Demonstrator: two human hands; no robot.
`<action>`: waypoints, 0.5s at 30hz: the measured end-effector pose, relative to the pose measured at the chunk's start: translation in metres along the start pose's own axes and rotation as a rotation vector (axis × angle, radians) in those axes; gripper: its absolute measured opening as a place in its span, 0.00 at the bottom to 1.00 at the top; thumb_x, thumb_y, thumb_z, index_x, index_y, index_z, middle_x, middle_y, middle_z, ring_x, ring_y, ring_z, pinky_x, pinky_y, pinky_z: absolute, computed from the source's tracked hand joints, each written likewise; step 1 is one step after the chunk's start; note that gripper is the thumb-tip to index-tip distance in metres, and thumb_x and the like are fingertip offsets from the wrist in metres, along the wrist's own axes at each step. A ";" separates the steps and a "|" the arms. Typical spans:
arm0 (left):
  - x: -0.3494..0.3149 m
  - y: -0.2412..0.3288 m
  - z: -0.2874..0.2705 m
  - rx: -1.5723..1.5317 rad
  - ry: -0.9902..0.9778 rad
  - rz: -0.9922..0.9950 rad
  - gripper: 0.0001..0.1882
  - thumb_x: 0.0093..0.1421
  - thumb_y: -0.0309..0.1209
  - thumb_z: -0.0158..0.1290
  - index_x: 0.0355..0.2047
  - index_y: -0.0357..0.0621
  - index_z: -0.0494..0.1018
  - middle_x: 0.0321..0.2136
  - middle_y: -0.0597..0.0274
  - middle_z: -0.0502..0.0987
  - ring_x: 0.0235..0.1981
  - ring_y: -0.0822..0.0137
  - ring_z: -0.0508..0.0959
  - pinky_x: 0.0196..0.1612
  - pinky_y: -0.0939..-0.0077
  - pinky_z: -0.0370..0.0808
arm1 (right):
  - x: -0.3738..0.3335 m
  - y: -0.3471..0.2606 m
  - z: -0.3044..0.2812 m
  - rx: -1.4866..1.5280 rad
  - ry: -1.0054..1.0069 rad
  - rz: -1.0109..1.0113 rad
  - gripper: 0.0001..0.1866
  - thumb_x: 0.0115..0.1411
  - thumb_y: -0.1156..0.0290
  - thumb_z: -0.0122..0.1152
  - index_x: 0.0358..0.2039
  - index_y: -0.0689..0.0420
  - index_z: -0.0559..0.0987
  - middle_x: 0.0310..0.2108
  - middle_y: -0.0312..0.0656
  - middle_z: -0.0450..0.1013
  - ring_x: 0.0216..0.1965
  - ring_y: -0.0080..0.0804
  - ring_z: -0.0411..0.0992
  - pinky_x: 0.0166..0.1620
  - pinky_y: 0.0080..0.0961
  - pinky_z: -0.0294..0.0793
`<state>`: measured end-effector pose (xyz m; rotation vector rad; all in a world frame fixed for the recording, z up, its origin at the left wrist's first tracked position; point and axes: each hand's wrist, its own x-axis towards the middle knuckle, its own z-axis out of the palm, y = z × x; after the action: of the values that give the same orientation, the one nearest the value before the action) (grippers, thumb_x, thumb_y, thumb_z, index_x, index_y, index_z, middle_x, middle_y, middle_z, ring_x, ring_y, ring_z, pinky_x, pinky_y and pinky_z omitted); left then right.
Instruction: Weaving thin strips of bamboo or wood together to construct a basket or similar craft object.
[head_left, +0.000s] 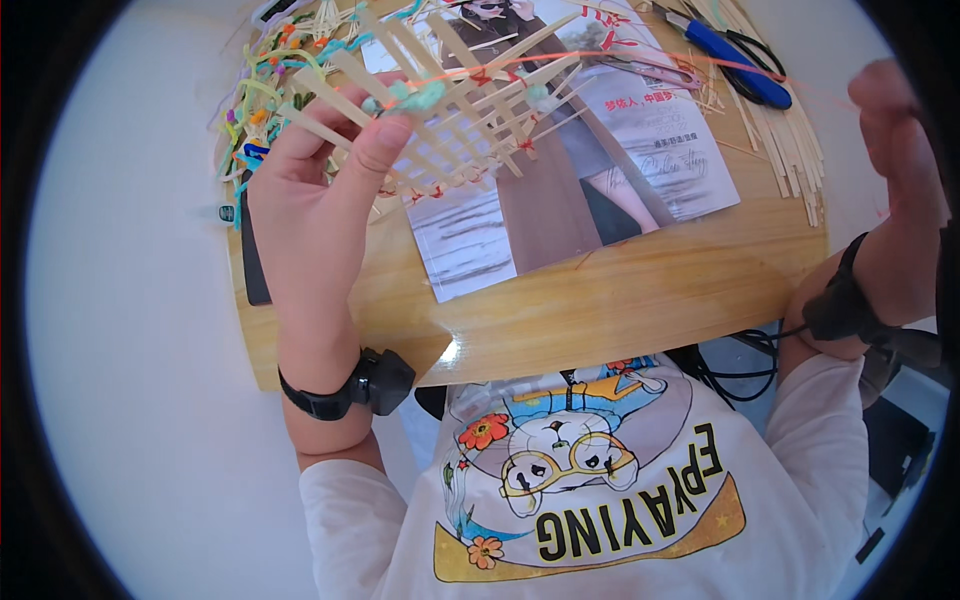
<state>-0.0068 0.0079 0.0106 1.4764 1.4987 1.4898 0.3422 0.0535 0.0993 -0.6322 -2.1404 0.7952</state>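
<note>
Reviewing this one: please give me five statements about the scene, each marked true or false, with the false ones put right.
1. The left hand holds the woven piece. True.
2. The woven piece lies flat on the magazine. False: it is held up, with the magazine showing behind it.
3. An orange thread runs from the woven piece toward the right hand. True.
4. The blue-handled tool is in the right hand. False: it lies beyond the magazine, on the table's right side.
</note>
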 end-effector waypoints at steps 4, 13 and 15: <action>-0.002 0.001 -0.002 -0.026 -0.063 -0.028 0.17 0.53 0.30 0.66 0.41 0.35 0.78 0.30 0.69 0.76 0.32 0.78 0.73 0.33 0.85 0.71 | 0.007 -0.002 0.001 0.009 -0.080 0.022 0.09 0.57 0.72 0.64 0.37 0.62 0.79 0.27 0.43 0.77 0.23 0.25 0.70 0.26 0.18 0.65; 0.003 -0.009 -0.005 0.172 -0.028 0.202 0.09 0.54 0.26 0.64 0.31 0.37 0.75 0.31 0.68 0.75 0.38 0.74 0.75 0.43 0.80 0.71 | 0.004 0.000 -0.031 0.086 -0.297 0.011 0.10 0.57 0.74 0.65 0.39 0.62 0.79 0.27 0.44 0.79 0.22 0.25 0.71 0.26 0.15 0.65; 0.003 -0.008 -0.006 0.194 -0.011 0.216 0.09 0.54 0.26 0.64 0.31 0.37 0.75 0.32 0.67 0.76 0.38 0.75 0.75 0.44 0.79 0.70 | 0.015 -0.009 -0.023 0.207 -0.354 -0.028 0.09 0.57 0.75 0.65 0.38 0.62 0.79 0.27 0.45 0.79 0.20 0.23 0.69 0.24 0.15 0.63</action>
<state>-0.0150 0.0104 0.0051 1.8069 1.5541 1.4869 0.3501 0.0647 0.1252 -0.3725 -2.3319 1.1654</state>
